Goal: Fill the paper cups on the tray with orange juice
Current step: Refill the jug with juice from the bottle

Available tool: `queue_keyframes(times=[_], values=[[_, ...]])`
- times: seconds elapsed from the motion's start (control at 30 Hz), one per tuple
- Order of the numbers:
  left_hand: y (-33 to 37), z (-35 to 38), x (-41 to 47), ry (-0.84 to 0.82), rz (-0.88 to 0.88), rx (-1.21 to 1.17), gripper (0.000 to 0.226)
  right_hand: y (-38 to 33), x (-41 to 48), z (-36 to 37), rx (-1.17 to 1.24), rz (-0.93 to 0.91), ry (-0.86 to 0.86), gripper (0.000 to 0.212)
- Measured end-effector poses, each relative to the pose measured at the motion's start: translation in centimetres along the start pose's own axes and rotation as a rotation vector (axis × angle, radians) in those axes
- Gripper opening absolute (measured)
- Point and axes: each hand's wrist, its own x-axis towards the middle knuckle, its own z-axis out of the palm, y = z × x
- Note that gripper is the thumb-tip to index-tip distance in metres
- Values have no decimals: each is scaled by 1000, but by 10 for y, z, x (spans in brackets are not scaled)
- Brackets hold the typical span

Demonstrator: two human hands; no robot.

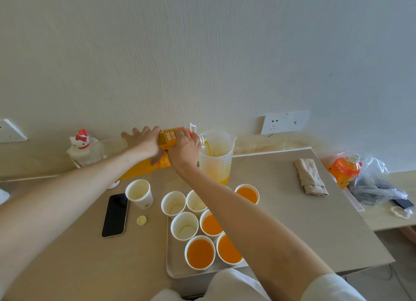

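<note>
1. Orange juice runs from the mouth of a large juice bottle [167, 139] into a clear plastic jug [216, 159]. The bottle lies almost level, its neck over the jug's rim.
2. The left hand [141, 141] wraps the bottle's body, fingers spread over the top and thumb beneath. The right hand [184, 147] curls round the shoulder by the neck. Probably one hand bears the weight while the other steers the stream.
3. The jug stands just behind the tray [177, 264], likely because its spout suits narrow cups better than the wide bottle.
4. Four filled cups [200, 252] hold juice and three empty cups [184, 225] wait. The right forearm hides the tray's far side, so the farthest filled cup may stand off it.
5. One spare cup [138, 191] sits off the tray beside a dark phone [114, 214].
6. The bottle's label shows panels of small print I cannot read, and the jug bears graduation lines. A second bottle [344, 170], beside a plastic bag on the right, carries an orange label that is also unreadable.
</note>
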Motion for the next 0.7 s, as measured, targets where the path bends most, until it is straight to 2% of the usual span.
queue_keyframes(times=[0.5,0.7], values=[[1,-1,-3,6,-3,16,96,-1,-2,-2,16,11,3,50],[2,-2,-4,8,-13,26,90,-1,0,-1,6,16,11,47]])
